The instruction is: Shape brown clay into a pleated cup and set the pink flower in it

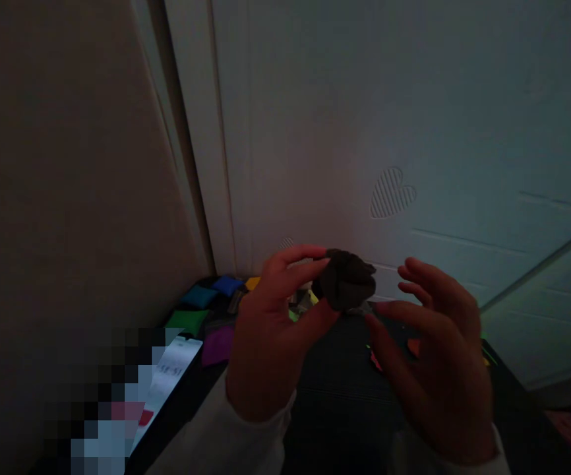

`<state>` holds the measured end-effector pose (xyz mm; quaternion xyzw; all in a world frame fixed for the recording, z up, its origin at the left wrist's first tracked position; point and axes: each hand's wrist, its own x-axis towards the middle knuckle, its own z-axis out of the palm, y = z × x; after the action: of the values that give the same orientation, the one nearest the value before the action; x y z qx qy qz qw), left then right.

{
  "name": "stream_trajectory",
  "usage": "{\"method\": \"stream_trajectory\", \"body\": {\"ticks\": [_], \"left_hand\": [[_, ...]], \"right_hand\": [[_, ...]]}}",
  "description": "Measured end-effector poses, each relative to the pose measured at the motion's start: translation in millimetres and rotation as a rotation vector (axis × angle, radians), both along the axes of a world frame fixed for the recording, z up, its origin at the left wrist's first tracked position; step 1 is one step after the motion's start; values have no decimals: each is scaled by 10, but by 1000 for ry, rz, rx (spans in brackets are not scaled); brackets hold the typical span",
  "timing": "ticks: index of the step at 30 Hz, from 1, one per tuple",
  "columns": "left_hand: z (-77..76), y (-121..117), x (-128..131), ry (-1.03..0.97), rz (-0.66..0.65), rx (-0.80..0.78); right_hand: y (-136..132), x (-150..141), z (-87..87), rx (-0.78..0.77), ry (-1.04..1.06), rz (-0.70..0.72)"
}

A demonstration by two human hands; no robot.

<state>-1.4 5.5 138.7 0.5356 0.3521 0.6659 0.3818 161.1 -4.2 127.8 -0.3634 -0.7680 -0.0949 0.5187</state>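
My left hand (275,330) grips a dark brown clay flower (347,282) between thumb and fingers, raised over the dark table. Folded, overlapping layers like petals make up its rounded shape; the dim light hides finer detail. Just to its right is my right hand (438,349), fingers apart. Its thumb and index tips lie close to the flower's lower right edge with a small gap between them, and I see nothing held there. Behind the flower, partly covered by my left hand, are some greyish and yellow-green pieces.
Soft-looking packets lie at the left on the dark table (345,409): green (186,322), teal (199,296), blue (227,285) and purple (217,344). A lit phone (171,369) is near them. Red pieces (414,347) lie beside my right hand. A white panel (315,132) with an embossed heart stands behind.
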Motion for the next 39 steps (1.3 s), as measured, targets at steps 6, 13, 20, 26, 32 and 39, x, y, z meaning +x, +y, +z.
{"method": "stream_trajectory", "body": {"ticks": [6, 13, 20, 26, 32, 39], "left_hand": [[-72, -47, -50, 222, 100, 236], [-131, 63, 21, 371, 67, 448], [-170, 22, 79, 433, 147, 394], [-123, 9, 78, 349, -2, 82], [-58, 57, 72, 239, -144, -164], [-145, 160, 61, 316, -233, -146]], "right_hand": [[6, -2, -29, -299, 449, 192], [100, -22, -18, -616, 736, 437], [150, 30, -23, -642, 794, 510], [157, 29, -34, -380, 699, 122], [145, 7, -73, -174, 473, 47], [117, 5, -27, -41, 150, 12]]}}
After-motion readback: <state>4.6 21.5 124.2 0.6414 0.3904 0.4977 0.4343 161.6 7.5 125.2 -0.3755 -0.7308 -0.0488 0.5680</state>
